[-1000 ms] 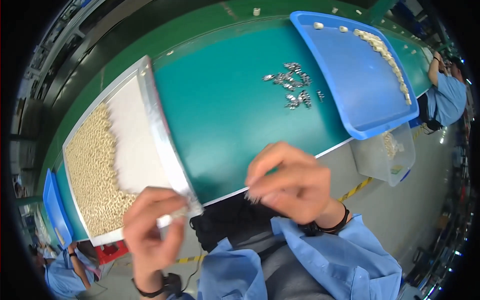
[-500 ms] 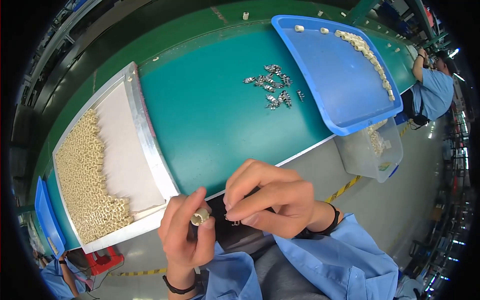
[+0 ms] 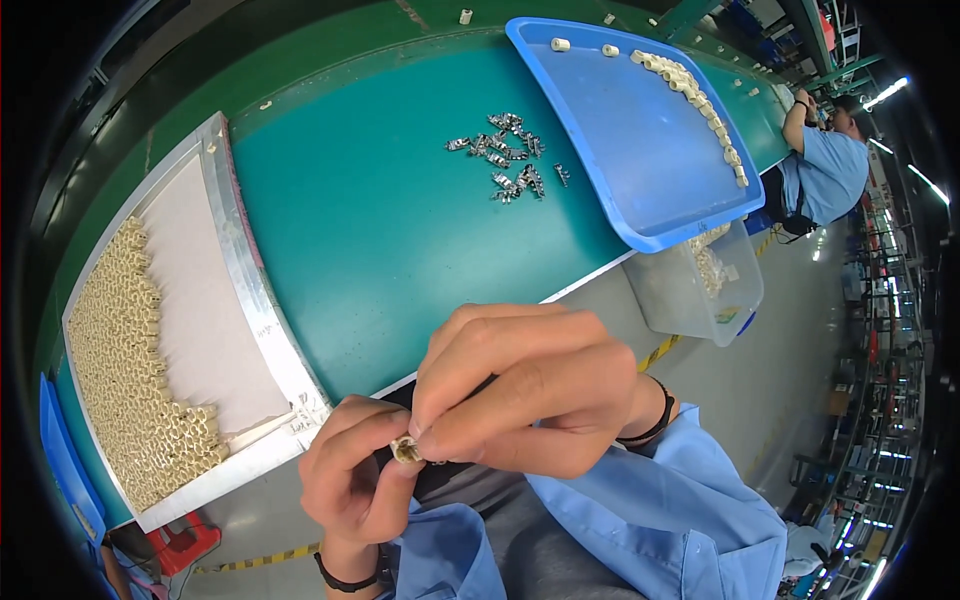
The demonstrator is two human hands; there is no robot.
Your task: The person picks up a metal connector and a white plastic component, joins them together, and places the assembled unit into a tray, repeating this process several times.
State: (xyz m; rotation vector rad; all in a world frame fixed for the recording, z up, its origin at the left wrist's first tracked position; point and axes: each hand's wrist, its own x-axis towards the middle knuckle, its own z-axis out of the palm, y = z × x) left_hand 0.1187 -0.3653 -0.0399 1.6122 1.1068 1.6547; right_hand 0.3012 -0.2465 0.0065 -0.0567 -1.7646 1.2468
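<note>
Between thumb and fingers, my left hand [image 3: 350,470] pinches a small cream-coloured ceramic sleeve [image 3: 405,450], its hollow end showing. My right hand [image 3: 530,385] is closed in a pinch right against that sleeve, its fingertips touching the rim. A bit of metal shows under the right fingertips, most of it hidden by them. Both hands are in front of the near edge of the green work surface [image 3: 340,250]. Beyond them on that surface lies a loose cluster of small shiny metal clips [image 3: 505,145].
At left a metal-framed tray [image 3: 245,270] holds many packed cream sleeves [image 3: 145,380]. A blue tray [image 3: 640,150] at right has a curved row of sleeves [image 3: 700,100]. Below it stands a clear plastic bin [image 3: 700,290]. A co-worker [image 3: 825,165] is at the far right.
My right hand has moved left, bringing its fingertips from beside the sleeve onto its opening. The whole scene has shifted somewhat left in view.
</note>
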